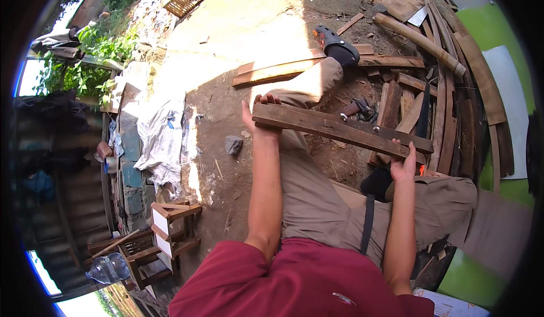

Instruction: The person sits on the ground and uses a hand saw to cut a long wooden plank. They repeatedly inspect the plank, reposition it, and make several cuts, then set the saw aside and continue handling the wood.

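Across my lap, above the ground, I hold a dark brown wooden beam (340, 129) with both hands. My left hand (264, 108) is wrapped round its left end from below, thumb at the near side and fingertips showing at the far side. The fingers of my right hand (403, 163) grip the lower right end. Toward that end the wood shows a long split line; I cannot tell whether it is one piece or two lying together. Beyond the beam, a small dark tool-like object (358, 108) lies on the ground, its kind unclear.
Long planks (277, 72) lie under my outstretched leg, near the grey clog (335, 42). At the right is a heap of boards with a bamboo pole (419, 42). A grey stone (233, 144), white sheet (161, 141), wooden frame (175, 218) and clear plastic bottle (109, 268) are leftward.
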`<state>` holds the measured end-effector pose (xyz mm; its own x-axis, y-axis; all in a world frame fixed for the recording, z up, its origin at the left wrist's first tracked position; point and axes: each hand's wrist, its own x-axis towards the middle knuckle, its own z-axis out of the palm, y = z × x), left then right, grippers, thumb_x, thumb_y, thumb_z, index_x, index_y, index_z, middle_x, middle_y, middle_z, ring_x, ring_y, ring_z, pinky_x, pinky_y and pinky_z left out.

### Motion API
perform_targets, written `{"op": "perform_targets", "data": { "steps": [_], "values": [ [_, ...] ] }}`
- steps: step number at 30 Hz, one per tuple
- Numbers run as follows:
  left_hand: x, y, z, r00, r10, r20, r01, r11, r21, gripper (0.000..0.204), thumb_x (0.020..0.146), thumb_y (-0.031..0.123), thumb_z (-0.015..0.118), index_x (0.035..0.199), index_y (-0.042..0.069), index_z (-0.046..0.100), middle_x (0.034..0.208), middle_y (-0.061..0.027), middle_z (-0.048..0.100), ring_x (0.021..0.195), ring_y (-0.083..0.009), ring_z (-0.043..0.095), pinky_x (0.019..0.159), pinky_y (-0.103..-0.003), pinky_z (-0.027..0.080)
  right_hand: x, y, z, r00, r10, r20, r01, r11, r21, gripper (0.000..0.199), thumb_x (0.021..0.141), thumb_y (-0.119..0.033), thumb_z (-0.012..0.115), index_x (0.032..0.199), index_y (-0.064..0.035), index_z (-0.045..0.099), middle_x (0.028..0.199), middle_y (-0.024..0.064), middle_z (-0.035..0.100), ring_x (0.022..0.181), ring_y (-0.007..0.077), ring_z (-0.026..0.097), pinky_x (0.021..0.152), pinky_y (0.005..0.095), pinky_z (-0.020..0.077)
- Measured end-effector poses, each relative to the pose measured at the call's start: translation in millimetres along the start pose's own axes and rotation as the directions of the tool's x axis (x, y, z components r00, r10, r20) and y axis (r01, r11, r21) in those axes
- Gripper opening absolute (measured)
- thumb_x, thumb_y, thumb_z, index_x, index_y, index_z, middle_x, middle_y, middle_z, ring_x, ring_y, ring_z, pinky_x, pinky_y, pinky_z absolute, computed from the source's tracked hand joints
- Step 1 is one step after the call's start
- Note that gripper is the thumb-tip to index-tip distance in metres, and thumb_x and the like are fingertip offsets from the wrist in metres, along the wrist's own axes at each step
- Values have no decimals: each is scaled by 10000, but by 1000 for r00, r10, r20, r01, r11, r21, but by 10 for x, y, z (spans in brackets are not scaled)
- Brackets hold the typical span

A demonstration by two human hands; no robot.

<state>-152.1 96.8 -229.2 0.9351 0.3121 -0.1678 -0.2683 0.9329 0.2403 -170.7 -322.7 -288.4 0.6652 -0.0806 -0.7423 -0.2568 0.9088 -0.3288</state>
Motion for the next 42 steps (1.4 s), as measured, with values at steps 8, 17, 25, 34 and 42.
{"op": "perform_targets", "data": {
  "steps": [8, 17, 25, 34, 42],
  "values": [
    [-231, -312, 270, 932, 65, -356, -9, 988, 155, 596, 947, 588, 465, 1016, 14, 612, 1007, -117, 631, 997, -293, 574, 976, -507, 442, 170, 116, 113, 977, -151, -147, 110, 961, -255, 563, 890, -395, 700, 1331, -100, 513, 1290, 61, 563, 1159, 248, 557, 941, 520, 455],
    [-382, -171, -111, 1000, -23, -10, 24, 971, 237, 242, 870, 296, 558, 955, 109, 686, 1007, -56, 668, 1021, -238, 607, 1090, -548, 335, 520, 296, -130, 843, -457, -283, 202, 756, -623, 598, 847, -381, 744, 1230, 21, 522, 1169, 159, 621, 1054, 297, 626, 845, 467, 524],
    [-450, -88, -195, 999, -31, 41, 19, 964, 265, 182, 772, 245, 587, 887, 121, 654, 1033, -44, 647, 1046, -234, 605, 1106, -554, 326, 649, 437, -113, 810, -497, -311, 21, 555, -831, 919, 853, -507, 662, 1347, 177, 295, 1459, 321, 335, 1386, 397, 342, 1151, 454, 234],
    [-423, -240, -94, 998, -23, 51, 8, 962, 274, 183, 774, 232, 618, 923, 152, 688, 1016, -27, 666, 1088, -217, 592, 1111, -515, 343, 911, 465, -310, 858, -408, -314, 139, 771, -622, 756, 921, -452, 642, 1398, -85, 185, 1357, 158, 420, 1124, 312, 552, 799, 510, 528],
    [-487, -322, 85, 991, 2, 135, -26, 984, 177, 410, 896, 199, 509, 1295, 119, 556, 1115, -98, 617, 1188, -273, 532, 1119, -547, 327, 687, 321, -92, 911, -297, -284, 133, 867, -481, 694, 878, -419, 696, 1341, -92, 295, 1289, 150, 493, 1074, 300, 573, 787, 519, 528]
  ]
}}
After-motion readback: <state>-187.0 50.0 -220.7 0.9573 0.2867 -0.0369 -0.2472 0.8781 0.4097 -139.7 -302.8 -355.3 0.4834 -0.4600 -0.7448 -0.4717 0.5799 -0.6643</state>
